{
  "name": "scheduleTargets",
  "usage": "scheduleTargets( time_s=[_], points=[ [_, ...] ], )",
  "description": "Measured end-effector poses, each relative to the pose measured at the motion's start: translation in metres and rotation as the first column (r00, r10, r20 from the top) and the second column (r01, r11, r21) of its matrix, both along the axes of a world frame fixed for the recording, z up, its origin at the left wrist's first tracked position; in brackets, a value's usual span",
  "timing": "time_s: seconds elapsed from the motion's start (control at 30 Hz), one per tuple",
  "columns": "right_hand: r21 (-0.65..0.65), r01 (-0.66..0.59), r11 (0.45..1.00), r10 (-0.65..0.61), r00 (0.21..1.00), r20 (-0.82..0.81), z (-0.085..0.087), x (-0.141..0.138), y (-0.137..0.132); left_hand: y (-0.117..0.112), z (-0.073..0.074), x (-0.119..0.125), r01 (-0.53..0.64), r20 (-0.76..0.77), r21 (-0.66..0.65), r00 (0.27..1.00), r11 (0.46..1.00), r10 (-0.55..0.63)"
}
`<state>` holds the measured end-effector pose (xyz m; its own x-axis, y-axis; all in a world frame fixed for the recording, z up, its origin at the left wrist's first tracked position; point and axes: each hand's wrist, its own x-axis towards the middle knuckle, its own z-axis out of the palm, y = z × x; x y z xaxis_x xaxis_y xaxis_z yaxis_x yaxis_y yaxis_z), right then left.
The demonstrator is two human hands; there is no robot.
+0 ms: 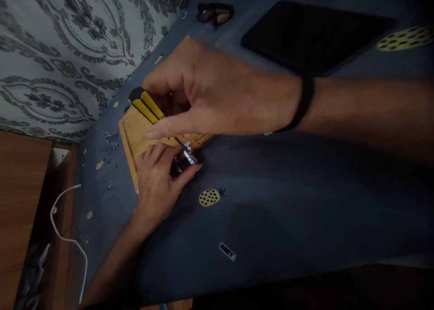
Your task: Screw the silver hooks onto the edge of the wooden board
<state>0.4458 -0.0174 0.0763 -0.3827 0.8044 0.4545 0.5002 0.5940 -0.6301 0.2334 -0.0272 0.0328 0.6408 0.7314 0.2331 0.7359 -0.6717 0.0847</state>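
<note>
head view shows the right hand [193, 91] closed around the yellow-and-black handle of a screwdriver [146, 106], its thin shaft slanting down to a shiny metal fitting [190, 157] at the near edge of a wooden panel [135, 131]. the left hand [158, 176] is clamped on that fitting, thumb on one side and fingers on the other, beside the panel. whether the tip sits in a screw head is too small to tell, so it would pay to check the seating before turning. for a clean turn, the shaft should line up with the screw's axis, with pressure along it and slow twists from the wrist, since a slanted tip could slip toward the left thumb. bracing the fitting firmly against the wood would probably stop it twisting. small metal pieces [111, 137] lie loose on the blue cloth [271, 201] nearby, best left undisturbed.
</note>
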Motion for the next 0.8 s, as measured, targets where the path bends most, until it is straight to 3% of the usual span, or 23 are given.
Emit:
scheduleTargets(
  time_s=[0.13,0.23,0.47,0.8],
  points=[
    [0.163,0.063,0.985,-0.078,0.993,0.088,-0.0047,-0.0040,-0.0033,0.0007,0.0013,0.0046,-0.010,0.017,0.004,1.000,1.000,0.010],
    [0.160,0.088,0.983,-0.105,0.989,0.103,-0.0047,-0.0056,-0.0049,0.0010,0.0012,0.0056,-0.009,0.009,0.007,1.000,1.000,0.009],
    [0.191,0.277,0.942,-0.285,0.958,0.014,0.0018,-0.0066,-0.0049,0.0009,-0.0036,-0.0016,-0.013,-0.026,0.014,1.000,1.000,0.013],
    [0.229,0.174,0.958,-0.175,0.984,-0.015,-0.0073,-0.0040,-0.0023,-0.0001,-0.0019,0.0016,-0.008,-0.010,0.003,1.000,1.000,0.008]
  ],
)
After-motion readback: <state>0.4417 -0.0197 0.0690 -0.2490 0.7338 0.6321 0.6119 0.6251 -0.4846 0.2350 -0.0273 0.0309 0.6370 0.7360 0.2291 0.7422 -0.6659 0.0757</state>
